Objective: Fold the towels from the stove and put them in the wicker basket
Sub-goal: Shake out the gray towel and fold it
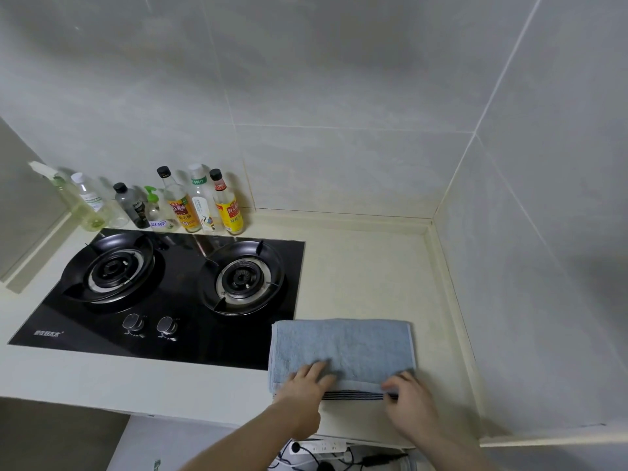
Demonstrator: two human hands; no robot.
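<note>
A light blue towel (343, 348) with dark stripes along its near edge lies folded flat on the cream counter, just right of the black two-burner stove (163, 294). Its left edge overlaps the stove's right front corner. My left hand (306, 389) rests on the towel's near left part, its fingers spread flat on the cloth. My right hand (407, 399) is at the near right corner with fingers curled over the striped edge. No other towel lies on the stove, and no wicker basket is in view.
Several bottles (190, 202) of oil, sauce and cleaner stand along the tiled wall behind the stove. The counter (367, 273) runs right into a tiled corner. Below the counter's front edge lie a white power strip (319, 447) and black cables.
</note>
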